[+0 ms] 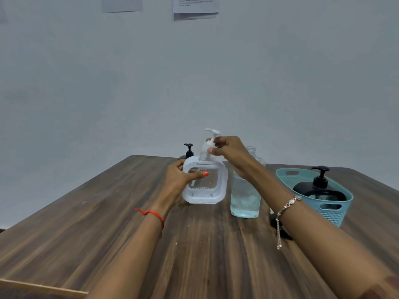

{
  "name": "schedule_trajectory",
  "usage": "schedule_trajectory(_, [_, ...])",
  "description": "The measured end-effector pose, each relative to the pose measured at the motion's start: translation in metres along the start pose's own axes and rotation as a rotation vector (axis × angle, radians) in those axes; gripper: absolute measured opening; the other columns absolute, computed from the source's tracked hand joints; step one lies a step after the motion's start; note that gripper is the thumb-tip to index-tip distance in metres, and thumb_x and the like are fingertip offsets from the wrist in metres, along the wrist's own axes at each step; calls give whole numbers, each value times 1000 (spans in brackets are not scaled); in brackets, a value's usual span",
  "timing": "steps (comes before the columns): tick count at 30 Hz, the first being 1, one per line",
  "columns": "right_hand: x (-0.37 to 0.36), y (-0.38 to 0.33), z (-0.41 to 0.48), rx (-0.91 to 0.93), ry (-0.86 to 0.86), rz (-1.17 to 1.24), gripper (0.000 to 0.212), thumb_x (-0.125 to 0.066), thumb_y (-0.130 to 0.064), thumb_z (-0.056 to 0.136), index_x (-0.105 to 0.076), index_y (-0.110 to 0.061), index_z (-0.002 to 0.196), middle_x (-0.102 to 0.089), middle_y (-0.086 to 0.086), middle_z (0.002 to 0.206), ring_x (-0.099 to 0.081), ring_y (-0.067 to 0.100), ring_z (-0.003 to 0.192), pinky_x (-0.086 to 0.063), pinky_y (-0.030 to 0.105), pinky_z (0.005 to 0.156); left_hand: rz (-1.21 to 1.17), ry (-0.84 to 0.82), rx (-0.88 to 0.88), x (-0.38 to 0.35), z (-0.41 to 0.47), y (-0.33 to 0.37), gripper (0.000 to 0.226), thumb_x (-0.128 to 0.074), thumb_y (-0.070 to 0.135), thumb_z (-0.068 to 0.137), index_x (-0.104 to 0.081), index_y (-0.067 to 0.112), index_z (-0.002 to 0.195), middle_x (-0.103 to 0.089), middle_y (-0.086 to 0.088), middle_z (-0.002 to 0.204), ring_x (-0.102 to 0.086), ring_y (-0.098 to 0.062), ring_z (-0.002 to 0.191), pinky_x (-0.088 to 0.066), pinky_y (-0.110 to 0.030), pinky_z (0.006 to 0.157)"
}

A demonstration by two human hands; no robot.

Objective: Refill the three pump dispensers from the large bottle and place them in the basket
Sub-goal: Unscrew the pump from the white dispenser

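Note:
A white square pump dispenser (212, 190) with a clear window stands upright on the wooden table (108, 223). My left hand (180, 176) grips its left side, thumb across the window. My right hand (228, 151) pinches the white pump head (212, 137) at the neck. The large clear bottle (245, 197), uncapped and partly filled with bluish liquid, stands just right of it, behind my right forearm. A black pump dispenser (319, 186) sits inside the teal basket (333, 212) at the right. Behind the white dispenser, only the black pump top (189, 149) of another dispenser shows.
A small black object (273, 220), perhaps the bottle's cap, lies on the table under my right wrist, partly hidden. A grey wall with taped papers (195, 7) rises behind the table's far edge. The table's near left edge runs diagonally at the lower left.

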State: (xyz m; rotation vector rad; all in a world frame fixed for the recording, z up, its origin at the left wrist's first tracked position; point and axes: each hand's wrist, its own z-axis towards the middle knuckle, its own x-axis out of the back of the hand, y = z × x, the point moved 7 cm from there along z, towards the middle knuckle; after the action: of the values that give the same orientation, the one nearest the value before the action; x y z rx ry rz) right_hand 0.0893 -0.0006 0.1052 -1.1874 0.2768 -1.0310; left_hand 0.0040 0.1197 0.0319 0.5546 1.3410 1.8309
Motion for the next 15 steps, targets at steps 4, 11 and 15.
schedule_trajectory(4, [14, -15, -4, 91, 103, 169, 29, -62, -3, 84, -64, -4, 113, -65, 4, 97, -56, 0, 79, -39, 13, 67, 3, 9, -1, 2, 0, 2, 45, -82, 0, 61, -64, 3, 102, -69, -5, 85, -67, -11, 68, -52, -16, 56])
schedule_trajectory(11, [44, -38, -10, 250, 344, 341, 20, -70, -5, 78, -67, -7, 97, -67, -4, 82, -60, 6, 73, -48, 24, 68, 4, 25, 24, 8, 1, -5, 40, -82, -1, 61, -65, 12, 94, -69, -1, 84, -66, -3, 61, -51, -15, 53])
schedule_trajectory(15, [55, -43, -18, 335, 403, 357, 29, -72, 1, 73, -65, 5, 100, -67, 7, 84, -64, 11, 71, -54, 24, 70, -4, 93, 43, 18, 1, -8, 44, -83, 0, 61, -62, 10, 99, -68, -1, 85, -66, -10, 66, -51, -16, 50])
